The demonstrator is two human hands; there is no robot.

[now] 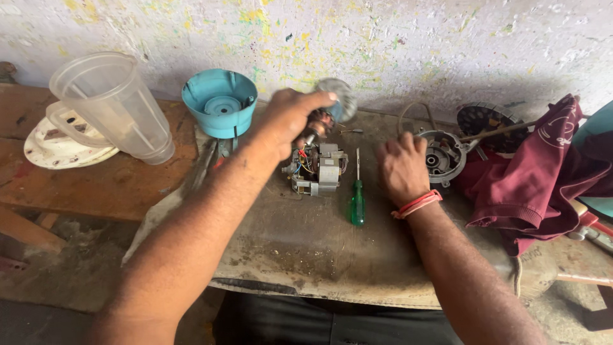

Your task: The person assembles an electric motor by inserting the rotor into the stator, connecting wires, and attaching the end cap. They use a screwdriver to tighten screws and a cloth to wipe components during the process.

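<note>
My left hand (287, 121) is raised over the bench and grips a motor rotor (333, 107) with a round grey fan disc at its far end; it looks blurred. Just below it lies the motor stator block (317, 169) with coloured wires. My right hand (401, 167), red threads at its wrist, rests fingers-curled on the worn board (300, 249) beside a round grey metal housing (443, 155). Whether it holds anything is hidden. A green-handled screwdriver (357, 201) lies between the stator and my right hand.
A clear plastic jug (112, 105) lies tilted on a white plate (57, 147) at the left. A teal plastic base cup (220, 102) stands behind my left arm. A maroon cloth (533, 172) and a dark slotted disc (488, 121) lie at the right.
</note>
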